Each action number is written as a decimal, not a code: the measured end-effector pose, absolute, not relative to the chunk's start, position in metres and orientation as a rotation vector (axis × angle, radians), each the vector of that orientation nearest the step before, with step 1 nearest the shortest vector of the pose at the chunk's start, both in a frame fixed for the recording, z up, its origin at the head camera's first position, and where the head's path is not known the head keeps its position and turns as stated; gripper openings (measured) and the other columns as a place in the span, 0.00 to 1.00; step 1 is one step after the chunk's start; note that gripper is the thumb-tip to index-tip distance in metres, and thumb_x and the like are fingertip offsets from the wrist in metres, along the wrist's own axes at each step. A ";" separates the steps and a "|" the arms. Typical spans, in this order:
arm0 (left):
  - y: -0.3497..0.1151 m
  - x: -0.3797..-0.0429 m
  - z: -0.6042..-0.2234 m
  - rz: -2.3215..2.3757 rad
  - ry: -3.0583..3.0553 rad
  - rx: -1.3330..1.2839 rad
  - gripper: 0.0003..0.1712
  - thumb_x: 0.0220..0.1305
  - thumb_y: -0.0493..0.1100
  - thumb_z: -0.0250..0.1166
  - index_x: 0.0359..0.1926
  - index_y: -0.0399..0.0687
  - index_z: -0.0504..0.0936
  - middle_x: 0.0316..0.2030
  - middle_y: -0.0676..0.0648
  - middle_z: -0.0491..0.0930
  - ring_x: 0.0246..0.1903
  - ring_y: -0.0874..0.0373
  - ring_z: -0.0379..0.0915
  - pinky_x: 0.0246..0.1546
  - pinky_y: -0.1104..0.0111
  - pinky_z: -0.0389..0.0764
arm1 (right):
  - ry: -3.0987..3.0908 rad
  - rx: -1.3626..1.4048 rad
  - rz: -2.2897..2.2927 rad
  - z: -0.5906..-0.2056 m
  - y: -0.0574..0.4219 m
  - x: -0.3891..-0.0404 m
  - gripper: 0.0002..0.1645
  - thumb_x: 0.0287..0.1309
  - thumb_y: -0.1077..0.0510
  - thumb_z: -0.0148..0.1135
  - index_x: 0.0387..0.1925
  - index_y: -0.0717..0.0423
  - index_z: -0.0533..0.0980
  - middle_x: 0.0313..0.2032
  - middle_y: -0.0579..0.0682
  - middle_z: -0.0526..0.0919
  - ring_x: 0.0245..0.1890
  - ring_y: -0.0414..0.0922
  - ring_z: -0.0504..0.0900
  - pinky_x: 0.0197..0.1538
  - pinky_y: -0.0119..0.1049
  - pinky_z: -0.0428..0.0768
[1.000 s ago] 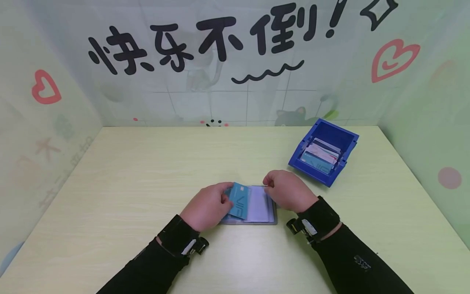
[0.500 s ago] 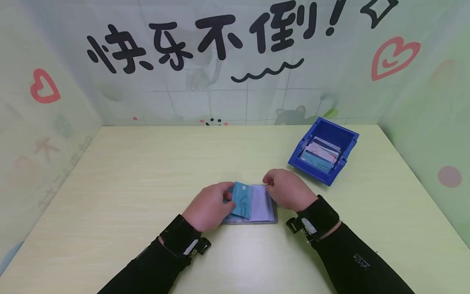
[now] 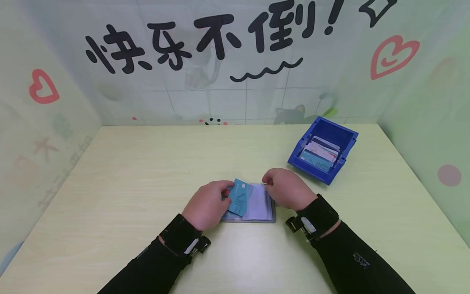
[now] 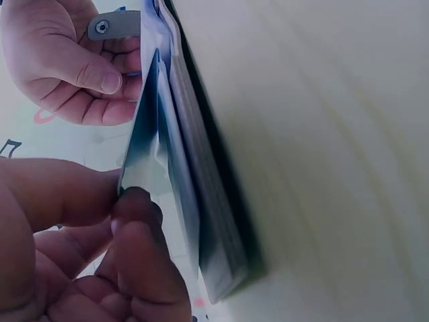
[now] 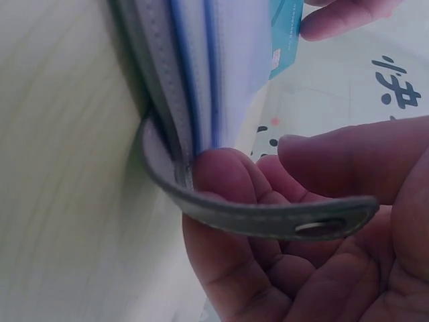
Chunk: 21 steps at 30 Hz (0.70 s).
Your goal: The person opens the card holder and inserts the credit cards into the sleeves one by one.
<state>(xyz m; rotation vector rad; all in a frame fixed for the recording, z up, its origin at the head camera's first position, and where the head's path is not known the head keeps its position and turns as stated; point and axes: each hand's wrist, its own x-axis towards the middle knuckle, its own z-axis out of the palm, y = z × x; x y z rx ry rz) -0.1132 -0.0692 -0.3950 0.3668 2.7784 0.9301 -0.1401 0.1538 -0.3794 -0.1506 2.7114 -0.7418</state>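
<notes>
Between thumb and fingers my left hand pinches a teal VIP card, tilted up off the card holder. The holder lies open on the table, with clear sleeves and pale pages. In the left wrist view, the card stands at an angle, its far end at the sleeve's mouth. My right hand holds the holder's right side. In the right wrist view, its curled fingers sit against the page edges, and the grey snap strap crosses in front of them.
A blue box with several cards in it stands at the back right of the light wooden table. Printed cloth walls close off the back and both sides.
The teal card first shifted right with my left hand, then came back left and tilted clockwise over the holder. My right hand has stayed nearly still at the holder's edge.
</notes>
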 end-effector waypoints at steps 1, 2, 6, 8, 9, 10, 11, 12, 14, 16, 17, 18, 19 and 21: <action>-0.069 -0.113 -0.395 0.928 2.780 0.368 0.23 0.72 0.38 0.65 0.66 0.44 0.81 0.42 0.50 0.83 0.38 0.55 0.76 0.47 0.62 0.80 | 2.710 -0.149 -0.740 -0.379 0.154 -0.140 0.14 0.76 0.61 0.56 0.55 0.61 0.82 0.49 0.55 0.86 0.45 0.51 0.81 0.55 0.46 0.85; -0.069 -0.113 -0.395 0.929 2.778 0.369 0.23 0.72 0.38 0.65 0.66 0.44 0.82 0.42 0.50 0.83 0.38 0.55 0.75 0.47 0.62 0.80 | 2.709 -0.147 -0.739 -0.379 0.154 -0.140 0.14 0.76 0.61 0.56 0.55 0.61 0.82 0.49 0.55 0.86 0.45 0.51 0.81 0.55 0.46 0.85; -0.067 -0.112 -0.395 0.941 2.756 0.371 0.23 0.72 0.38 0.66 0.66 0.42 0.81 0.40 0.51 0.82 0.37 0.56 0.75 0.46 0.62 0.79 | 2.706 -0.141 -0.734 -0.379 0.153 -0.141 0.14 0.76 0.61 0.56 0.56 0.61 0.82 0.49 0.55 0.86 0.46 0.51 0.81 0.55 0.46 0.85; -0.066 -0.112 -0.394 0.945 2.747 0.361 0.23 0.72 0.39 0.66 0.66 0.42 0.81 0.40 0.51 0.82 0.37 0.56 0.75 0.45 0.63 0.79 | 2.706 -0.141 -0.732 -0.379 0.153 -0.141 0.14 0.76 0.61 0.56 0.56 0.61 0.82 0.49 0.55 0.86 0.46 0.51 0.81 0.55 0.46 0.85; -0.066 -0.112 -0.394 0.949 2.741 0.359 0.23 0.72 0.39 0.66 0.66 0.41 0.81 0.39 0.51 0.81 0.37 0.56 0.75 0.45 0.63 0.79 | 2.706 -0.141 -0.731 -0.379 0.153 -0.141 0.15 0.76 0.60 0.56 0.56 0.61 0.82 0.49 0.55 0.86 0.46 0.51 0.81 0.56 0.46 0.85; -0.065 -0.112 -0.394 0.949 2.735 0.361 0.23 0.72 0.39 0.67 0.66 0.41 0.81 0.39 0.51 0.81 0.37 0.56 0.75 0.44 0.64 0.79 | 2.705 -0.141 -0.730 -0.379 0.153 -0.141 0.15 0.76 0.60 0.56 0.56 0.61 0.82 0.49 0.55 0.86 0.46 0.51 0.81 0.56 0.46 0.85; -0.065 -0.111 -0.394 0.959 2.721 0.360 0.24 0.72 0.39 0.67 0.66 0.40 0.81 0.39 0.51 0.81 0.37 0.55 0.75 0.43 0.64 0.78 | 2.703 -0.139 -0.731 -0.379 0.153 -0.141 0.15 0.76 0.60 0.56 0.56 0.61 0.82 0.50 0.55 0.86 0.46 0.51 0.81 0.56 0.46 0.85; -0.064 -0.111 -0.394 0.964 2.712 0.363 0.24 0.72 0.40 0.67 0.66 0.40 0.80 0.39 0.51 0.81 0.38 0.55 0.75 0.44 0.64 0.79 | 2.700 -0.138 -0.731 -0.378 0.153 -0.141 0.15 0.76 0.60 0.56 0.56 0.60 0.82 0.50 0.55 0.86 0.46 0.51 0.81 0.56 0.46 0.85; -0.063 -0.110 -0.395 0.971 2.691 0.386 0.24 0.73 0.40 0.67 0.66 0.39 0.80 0.39 0.51 0.81 0.40 0.54 0.76 0.45 0.63 0.79 | 2.697 -0.136 -0.730 -0.378 0.153 -0.141 0.15 0.77 0.60 0.56 0.57 0.60 0.82 0.50 0.55 0.86 0.47 0.51 0.81 0.57 0.46 0.85; -0.063 -0.110 -0.395 0.977 2.673 0.415 0.23 0.73 0.40 0.67 0.65 0.38 0.81 0.40 0.51 0.81 0.41 0.54 0.76 0.47 0.62 0.79 | 2.692 -0.133 -0.732 -0.378 0.153 -0.141 0.15 0.77 0.60 0.56 0.57 0.60 0.81 0.51 0.55 0.85 0.47 0.51 0.81 0.56 0.46 0.85; -0.062 -0.109 -0.395 0.983 2.664 0.428 0.22 0.73 0.40 0.66 0.65 0.38 0.81 0.41 0.50 0.82 0.42 0.54 0.76 0.48 0.61 0.80 | 2.691 -0.132 -0.733 -0.379 0.153 -0.141 0.15 0.77 0.60 0.56 0.57 0.60 0.81 0.51 0.55 0.85 0.47 0.51 0.81 0.56 0.46 0.85; -0.062 -0.109 -0.396 0.985 2.659 0.441 0.22 0.73 0.40 0.66 0.64 0.38 0.81 0.42 0.50 0.83 0.43 0.54 0.76 0.50 0.60 0.80 | 2.692 -0.134 -0.734 -0.379 0.153 -0.141 0.15 0.77 0.60 0.55 0.57 0.60 0.81 0.51 0.55 0.85 0.47 0.51 0.81 0.56 0.46 0.84; -0.061 -0.109 -0.396 0.992 2.648 0.451 0.22 0.73 0.40 0.66 0.65 0.38 0.81 0.44 0.50 0.83 0.43 0.55 0.77 0.51 0.60 0.81 | 2.694 -0.137 -0.735 -0.379 0.153 -0.141 0.15 0.77 0.60 0.55 0.57 0.60 0.81 0.52 0.55 0.85 0.47 0.51 0.81 0.56 0.46 0.84; -0.060 -0.108 -0.396 1.000 2.635 0.468 0.23 0.73 0.40 0.65 0.65 0.38 0.81 0.47 0.49 0.85 0.45 0.55 0.78 0.53 0.58 0.83 | 2.696 -0.143 -0.741 -0.380 0.153 -0.141 0.15 0.77 0.60 0.55 0.57 0.60 0.81 0.52 0.55 0.85 0.47 0.51 0.81 0.56 0.46 0.84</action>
